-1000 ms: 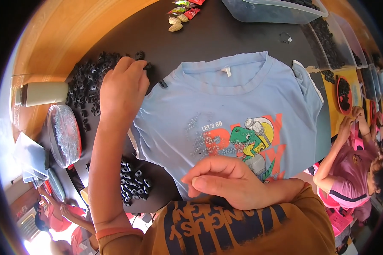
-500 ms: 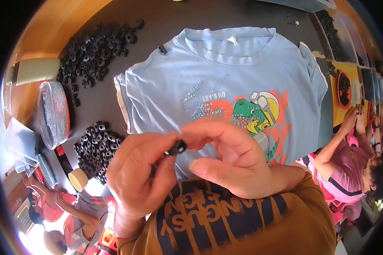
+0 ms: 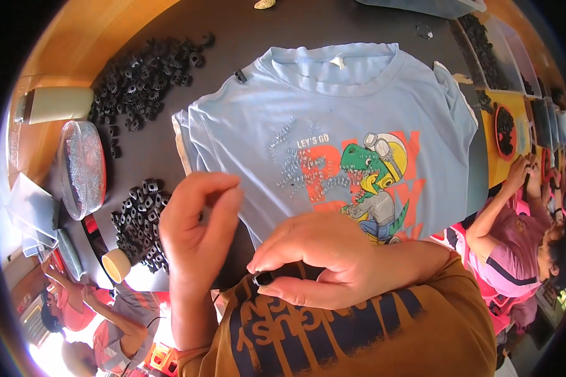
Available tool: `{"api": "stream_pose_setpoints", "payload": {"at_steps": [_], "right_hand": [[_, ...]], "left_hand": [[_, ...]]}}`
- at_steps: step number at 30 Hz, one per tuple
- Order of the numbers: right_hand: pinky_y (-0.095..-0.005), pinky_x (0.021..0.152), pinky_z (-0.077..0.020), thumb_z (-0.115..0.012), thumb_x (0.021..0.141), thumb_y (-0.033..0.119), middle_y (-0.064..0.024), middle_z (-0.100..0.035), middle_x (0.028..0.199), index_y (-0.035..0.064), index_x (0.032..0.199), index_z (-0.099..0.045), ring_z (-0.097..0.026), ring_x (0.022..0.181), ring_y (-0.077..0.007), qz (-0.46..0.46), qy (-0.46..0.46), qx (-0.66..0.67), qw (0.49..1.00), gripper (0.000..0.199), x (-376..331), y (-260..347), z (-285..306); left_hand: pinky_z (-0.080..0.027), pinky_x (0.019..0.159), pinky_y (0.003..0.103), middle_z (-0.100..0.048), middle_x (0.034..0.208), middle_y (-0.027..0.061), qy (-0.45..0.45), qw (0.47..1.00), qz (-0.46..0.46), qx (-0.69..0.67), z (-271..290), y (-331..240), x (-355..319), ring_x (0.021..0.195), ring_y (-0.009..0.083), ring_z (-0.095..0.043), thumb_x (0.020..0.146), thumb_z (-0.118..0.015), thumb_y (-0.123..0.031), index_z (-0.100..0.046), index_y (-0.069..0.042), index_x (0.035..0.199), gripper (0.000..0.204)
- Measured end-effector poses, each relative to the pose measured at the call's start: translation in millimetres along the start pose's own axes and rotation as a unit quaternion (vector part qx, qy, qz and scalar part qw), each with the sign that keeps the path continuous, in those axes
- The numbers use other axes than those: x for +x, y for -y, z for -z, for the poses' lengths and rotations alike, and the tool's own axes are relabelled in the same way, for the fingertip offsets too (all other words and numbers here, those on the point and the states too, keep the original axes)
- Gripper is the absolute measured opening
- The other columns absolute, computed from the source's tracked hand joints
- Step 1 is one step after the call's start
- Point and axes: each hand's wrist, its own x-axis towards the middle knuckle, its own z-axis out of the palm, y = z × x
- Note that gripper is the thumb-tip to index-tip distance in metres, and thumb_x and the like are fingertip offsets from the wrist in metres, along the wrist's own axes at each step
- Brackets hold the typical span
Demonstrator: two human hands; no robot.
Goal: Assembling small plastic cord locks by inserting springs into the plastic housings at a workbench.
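Note:
Between the thumb and fingertips of my right hand (image 3: 324,261) is a small black plastic clip piece (image 3: 263,278), held low in front of my brown shirt. My left hand (image 3: 198,220) is raised beside it, apart from the piece, its thumb and index finger bent together in a pinch. Whether something tiny sits in that pinch cannot be made out. Beyond both hands a light blue T-shirt (image 3: 383,94) lies spread on the dark table. Many small shiny metal bits, like little springs (image 3: 289,164), are scattered over its print. One black piece (image 3: 239,76) rests near its shoulder.
Toothed black pieces form one heap (image 3: 144,81) at the far left and another heap (image 3: 135,220) nearer me. A clear round tub (image 3: 82,169) of shiny bits stands left. Right are a clear bin (image 3: 484,53) and a red bowl (image 3: 505,129). Other people sit at both sides.
My hands have parted. The right hand has moved down and left with the black piece, which was between both hands before. The left hand has let go of it and lifted slightly.

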Motion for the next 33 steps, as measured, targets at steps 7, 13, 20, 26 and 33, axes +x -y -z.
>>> {"api": "stream_pose_setpoints", "payload": {"at_steps": [7, 13, 20, 26, 33], "right_hand": [[-0.0316, 0.059, -0.0479, -0.074, 0.073, 0.003, -0.0101, -0.067, 0.086, 0.0019, 0.093, -0.063, -0.065, 0.072, -0.0246, 0.038, -0.027, -0.013, 0.999, 0.023, 5.7, 1.3, 0.3], [-0.031, 0.058, -0.0478, -0.074, 0.073, 0.004, -0.009, -0.067, 0.083, 0.0018, 0.091, -0.063, -0.064, 0.071, -0.0233, 0.005, -0.011, -0.01, 1.0, 0.021, 4.2, 5.2, 1.5], [-0.0305, 0.057, -0.0478, -0.074, 0.073, 0.004, -0.0091, -0.067, 0.082, 0.0011, 0.092, -0.063, -0.064, 0.07, -0.0234, 0.011, -0.034, 0.0, 0.999, 0.022, 4.3, 5.1, 1.1], [-0.0295, 0.058, -0.047, -0.072, 0.074, 0.0, -0.0108, -0.066, 0.086, -0.001, 0.094, -0.063, -0.063, 0.07, -0.0224, -0.007, -0.061, 0.02, 0.998, 0.022, 2.7, 4.6, 2.7], [-0.0295, 0.072, -0.0442, -0.072, 0.074, -0.004, -0.0087, -0.065, 0.095, -0.001, 0.099, -0.061, -0.059, 0.082, -0.02, -0.011, -0.094, 0.016, 0.995, 0.027, 1.0, 3.6, 9.6]], "left_hand": [[-0.045, 0.071, 0.039, -0.06, 0.084, 0.0089, 0.039, 0.941, -0.175, 0.286, -33.3, 6.4, 40.6, 0.075, 0.0307, -0.058, 0.079, -0.064, -0.01, -0.063, -0.006, 0.09, 0.012], [-0.044, 0.07, 0.04, -0.058, 0.085, 0.0082, 0.046, 0.925, -0.17, 0.336, -37.8, 2.3, 43.9, 0.074, 0.03, -0.058, 0.079, -0.063, -0.013, -0.062, -0.007, 0.088, 0.011], [-0.043, 0.065, 0.039, -0.057, 0.081, 0.0076, 0.046, 0.886, -0.19, 0.422, -41.7, -1.4, 44.3, 0.071, 0.0281, -0.057, 0.074, -0.063, -0.009, -0.061, -0.007, 0.084, 0.01], [-0.045, 0.062, 0.037, -0.058, 0.08, 0.0099, 0.007, 0.951, -0.14, 0.276, -32.7, -3.4, 33.2, 0.07, 0.0294, -0.057, 0.072, -0.065, -0.001, -0.061, -0.004, 0.086, 0.014], [-0.045, 0.06, 0.022, -0.061, 0.082, 0.0012, 0.026, 0.995, 0.068, -0.073, -18.7, -18.1, 15.9, 0.068, 0.0065, -0.055, 0.078, -0.062, 0.008, -0.061, -0.002, 0.091, 0.017]]}}
